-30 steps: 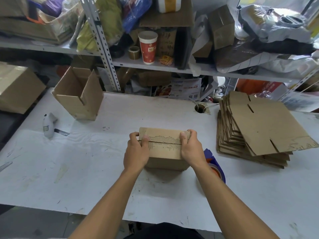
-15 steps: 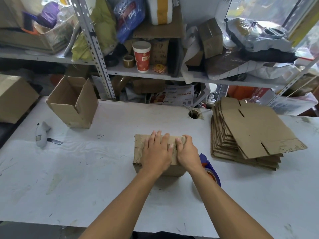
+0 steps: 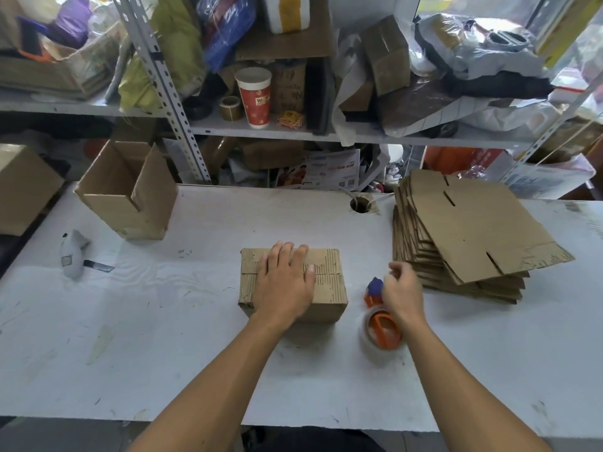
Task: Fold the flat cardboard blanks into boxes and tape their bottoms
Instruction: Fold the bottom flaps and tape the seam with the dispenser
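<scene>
Leaving the box (image 3: pixel 329 282) (left hand (image 3: pixel 284 288) flat on it), right hand (image 3: pixel 402 293) fingers now curl over the tape dispenser (image 3: pixel 380 316).

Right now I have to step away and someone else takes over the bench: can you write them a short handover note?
Left hand lies flat on the folded box, pressing its closed flaps down at mid-table.
Right hand is over the tape dispenser just right of the box; whether it grips it yet is unclear.
Done: this box is folded with flaps shut; another open box stands at the far left.
Left: no tape shows on the seam, so tape it, then fold the stack of flat blanks on the right.
</scene>
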